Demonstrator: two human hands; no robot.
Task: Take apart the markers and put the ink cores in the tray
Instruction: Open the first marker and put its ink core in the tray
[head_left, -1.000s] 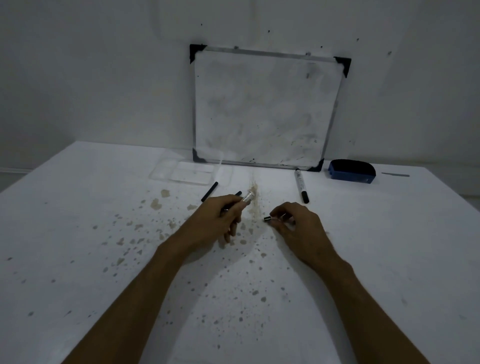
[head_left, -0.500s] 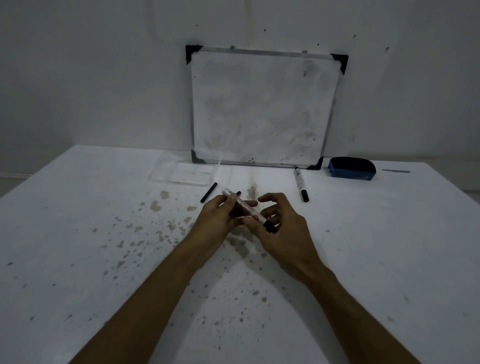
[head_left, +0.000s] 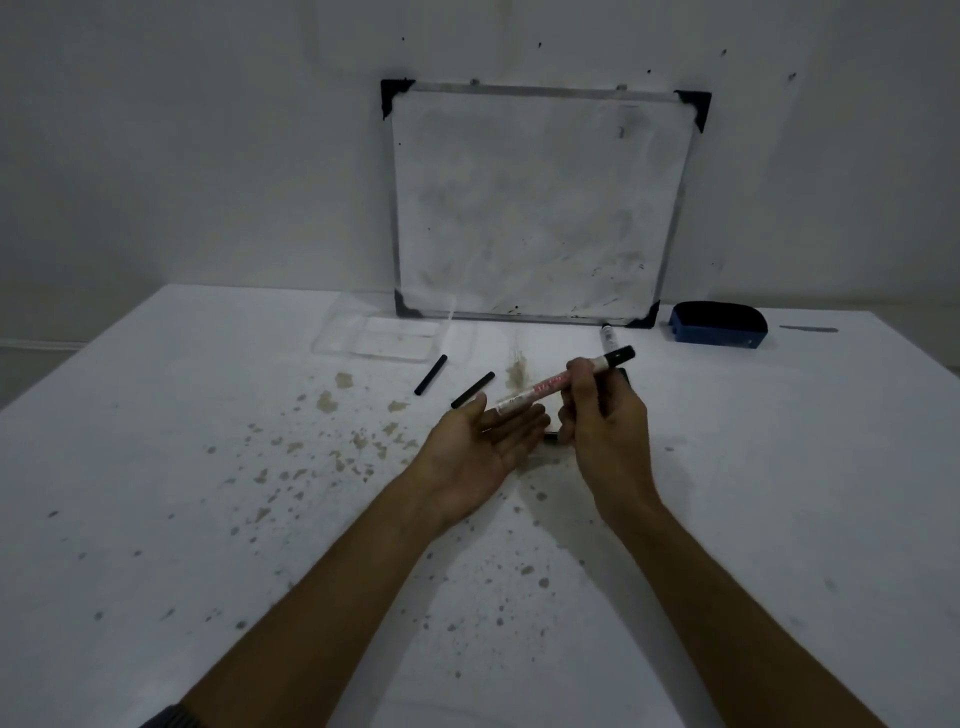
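My right hand (head_left: 605, 421) grips a white marker (head_left: 550, 387) with red print and a black end, tilted so its open lower end rests over my left palm. My left hand (head_left: 480, 449) lies palm up, fingers spread, under that end. Two black ink cores (head_left: 431, 375) (head_left: 472, 389) lie on the table beyond my left hand. A clear plastic tray (head_left: 384, 338) sits further back, to the left. Another marker (head_left: 609, 338) lies behind my right hand, partly hidden. A small dark piece (head_left: 550, 437) lies between my hands.
A whiteboard (head_left: 540, 202) leans on the wall at the table's back. A blue eraser (head_left: 719, 325) sits at its right. The white table (head_left: 208, 519) is speckled with brown stains.
My right hand took over the marker and tipped it, black end up. My left hand let go and turned palm up beneath the marker's lower end.
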